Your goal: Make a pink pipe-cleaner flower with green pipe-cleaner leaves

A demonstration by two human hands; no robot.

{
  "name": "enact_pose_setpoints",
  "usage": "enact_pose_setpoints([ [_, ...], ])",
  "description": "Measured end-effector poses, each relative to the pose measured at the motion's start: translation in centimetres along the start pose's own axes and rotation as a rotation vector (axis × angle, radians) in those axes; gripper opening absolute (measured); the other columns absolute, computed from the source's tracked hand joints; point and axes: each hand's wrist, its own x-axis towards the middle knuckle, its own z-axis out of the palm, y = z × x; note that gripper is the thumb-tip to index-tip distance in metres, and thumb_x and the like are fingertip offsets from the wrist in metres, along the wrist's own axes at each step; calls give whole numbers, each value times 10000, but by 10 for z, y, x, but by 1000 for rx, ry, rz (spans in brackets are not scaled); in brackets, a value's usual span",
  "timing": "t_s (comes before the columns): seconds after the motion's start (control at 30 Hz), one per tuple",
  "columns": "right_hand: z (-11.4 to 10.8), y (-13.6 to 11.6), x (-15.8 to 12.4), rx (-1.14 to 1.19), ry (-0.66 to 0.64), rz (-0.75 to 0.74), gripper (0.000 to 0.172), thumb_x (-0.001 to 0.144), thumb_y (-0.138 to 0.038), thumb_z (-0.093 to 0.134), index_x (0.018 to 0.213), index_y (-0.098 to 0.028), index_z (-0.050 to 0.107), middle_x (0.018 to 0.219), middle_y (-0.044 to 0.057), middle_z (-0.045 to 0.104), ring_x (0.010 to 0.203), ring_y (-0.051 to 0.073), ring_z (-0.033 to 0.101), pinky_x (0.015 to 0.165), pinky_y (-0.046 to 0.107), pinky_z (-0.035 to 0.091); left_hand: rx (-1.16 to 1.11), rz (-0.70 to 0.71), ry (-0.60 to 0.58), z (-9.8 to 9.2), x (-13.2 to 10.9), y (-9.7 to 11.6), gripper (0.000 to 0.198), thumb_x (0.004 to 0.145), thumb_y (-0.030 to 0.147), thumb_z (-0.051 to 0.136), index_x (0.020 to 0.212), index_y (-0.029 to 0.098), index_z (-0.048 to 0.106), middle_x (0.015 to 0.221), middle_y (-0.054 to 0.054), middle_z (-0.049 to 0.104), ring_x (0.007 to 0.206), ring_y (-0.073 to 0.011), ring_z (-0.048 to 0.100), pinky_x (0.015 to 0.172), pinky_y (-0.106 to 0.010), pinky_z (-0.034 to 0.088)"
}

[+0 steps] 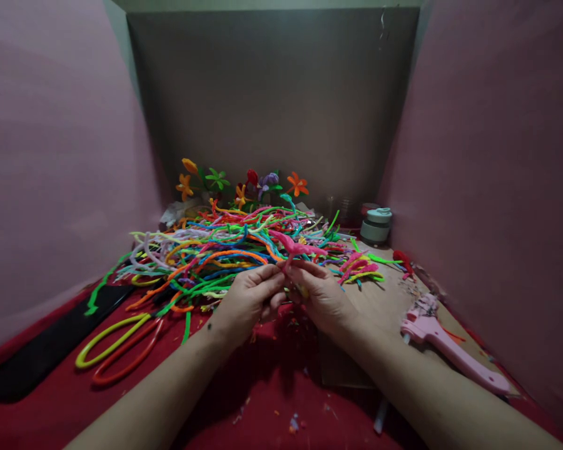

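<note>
My left hand (251, 299) and my right hand (321, 294) meet at the middle of the table, fingers pinched together on a pink pipe cleaner piece (294, 248) that sticks up and bends above them. Right behind the hands lies a big tangled heap of pipe cleaners (216, 250) in many colours. A smaller bunch of pink and green pipe cleaners (359, 267) lies just right of my right hand.
Finished pipe-cleaner flowers (244, 181) stand at the back. A pink glue gun (443, 347) lies on cardboard (385, 306) at the right. Yellow and orange scissor handles (117, 347) and a black strip (51, 350) lie left on the red cloth. A small jar (376, 226) stands at back right. Pink walls close in both sides.
</note>
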Motion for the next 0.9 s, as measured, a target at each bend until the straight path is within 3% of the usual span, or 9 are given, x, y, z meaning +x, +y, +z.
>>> enact_pose_setpoints([
  [0.1, 1, 0, 0, 46, -84, -5, 109, 663, -223, 705, 737, -152, 669, 602, -16, 582, 536, 81, 498, 513, 201, 407, -196, -62, -168, -5, 1, -2, 172, 819, 329, 515, 780, 162, 532, 398, 92, 352, 310, -21, 177, 315, -139, 191],
  [0.2, 1, 0, 0, 80, -100, -25, 58, 663, -172, 691, 701, -143, 660, 576, -21, 570, 534, 75, 501, 514, 183, 403, -209, -61, -232, -6, 2, -3, 212, 842, 341, 476, 762, 153, 535, 354, 93, 335, 285, -26, 188, 305, -147, 224],
  [0.37, -1, 2, 0, 93, -126, 24, 120, 679, -217, 665, 784, -161, 650, 575, -23, 579, 439, 92, 482, 450, 221, 406, 138, 43, -74, -1, 2, -1, 283, 822, 404, 495, 732, 139, 535, 462, 44, 491, 339, -43, 385, 348, -155, 281],
  [0.47, -3, 4, 1, 72, -125, 13, 139, 671, -233, 671, 788, -161, 651, 579, -15, 594, 398, 93, 467, 416, 230, 395, 311, 73, 8, 2, 1, 1, 315, 803, 447, 497, 719, 144, 523, 498, 42, 508, 364, -53, 409, 359, -166, 289],
  [0.63, 0, 2, -1, 31, -98, 12, 132, 668, -264, 679, 762, -174, 657, 542, -14, 583, 424, 111, 495, 411, 227, 378, 369, 85, 91, 5, 0, 1, 313, 793, 443, 496, 669, 156, 482, 490, 53, 476, 371, -56, 391, 371, -178, 281],
  [0.77, 4, -1, -3, 10, -44, -1, 134, 637, -274, 706, 725, -183, 663, 581, -2, 609, 510, 123, 525, 491, 236, 418, 486, 189, 160, 5, 0, -2, 305, 792, 402, 506, 610, 161, 468, 450, 64, 439, 378, -54, 378, 389, -178, 288],
  [0.9, 4, 1, -3, 7, -112, -8, 120, 688, -275, 664, 776, -192, 665, 603, 1, 611, 497, 121, 517, 492, 247, 416, 494, 182, 162, 6, 1, -2, 299, 816, 363, 469, 596, 162, 466, 433, 64, 447, 355, -53, 384, 374, -174, 279],
])
